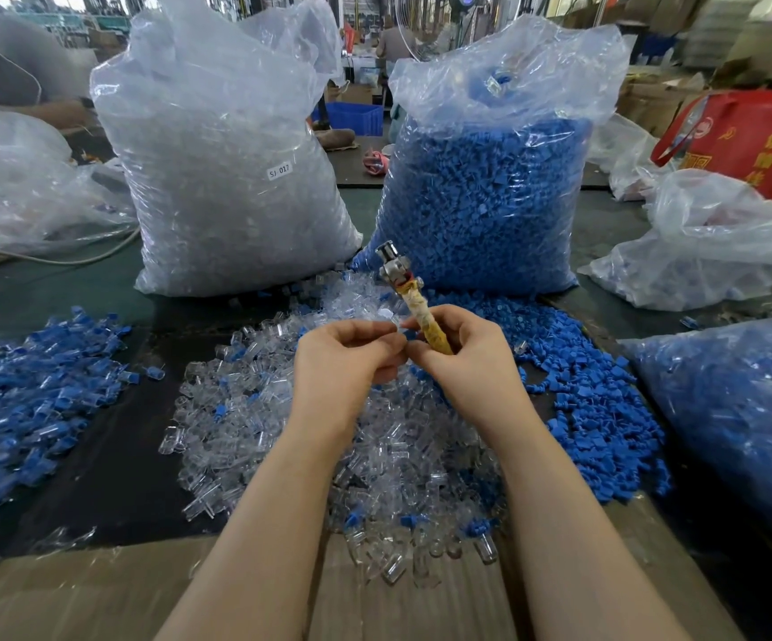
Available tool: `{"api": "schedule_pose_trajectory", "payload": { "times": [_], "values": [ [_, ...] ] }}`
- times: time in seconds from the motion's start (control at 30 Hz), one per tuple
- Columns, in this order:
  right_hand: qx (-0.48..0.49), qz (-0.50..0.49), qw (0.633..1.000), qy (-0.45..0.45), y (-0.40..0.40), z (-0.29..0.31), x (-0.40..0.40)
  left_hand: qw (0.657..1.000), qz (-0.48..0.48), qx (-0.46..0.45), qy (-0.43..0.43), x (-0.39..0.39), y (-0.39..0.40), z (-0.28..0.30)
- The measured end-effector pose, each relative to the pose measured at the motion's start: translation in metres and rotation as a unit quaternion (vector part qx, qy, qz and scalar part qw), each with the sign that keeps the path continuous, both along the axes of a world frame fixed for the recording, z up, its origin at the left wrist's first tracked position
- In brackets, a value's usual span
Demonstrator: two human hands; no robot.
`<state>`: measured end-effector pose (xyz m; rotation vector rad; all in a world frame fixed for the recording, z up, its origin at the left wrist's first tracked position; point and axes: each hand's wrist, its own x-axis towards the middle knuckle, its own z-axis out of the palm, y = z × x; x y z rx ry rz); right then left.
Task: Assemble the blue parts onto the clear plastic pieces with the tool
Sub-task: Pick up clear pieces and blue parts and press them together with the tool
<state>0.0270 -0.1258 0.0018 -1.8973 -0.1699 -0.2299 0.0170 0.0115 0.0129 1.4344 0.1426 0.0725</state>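
Observation:
My right hand grips the yellow wrapped handle of a small metal-headed tool, whose head points up and away. My left hand has its fingers curled and pinches a small clear plastic piece against the right hand's fingertips; the piece is mostly hidden. Below both hands lies a heap of clear plastic pieces. A heap of loose blue parts spreads to the right. Finished clear-and-blue assemblies lie in a pile at the left.
Two tall plastic bags stand behind the heaps: one of clear pieces, one of blue parts. Another bag of blue items lies at the right. Cardboard covers the near table edge. Crumpled bags lie at both far sides.

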Motion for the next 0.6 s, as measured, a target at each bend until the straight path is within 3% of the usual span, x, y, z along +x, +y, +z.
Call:
{"api": "schedule_pose_trajectory", "payload": {
  "times": [0.37, 0.6],
  "values": [
    [0.125, -0.043, 0.991, -0.022, 0.0046, -0.0002, -0.0017, 0.997, -0.003, -0.067, 0.025, 0.0007, -0.0028, -0.0038],
    [0.045, -0.071, 0.995, -0.052, 0.0085, -0.0034, -0.0013, 0.996, 0.006, -0.087, 0.028, 0.0006, -0.0024, -0.0022]
  ]
}}
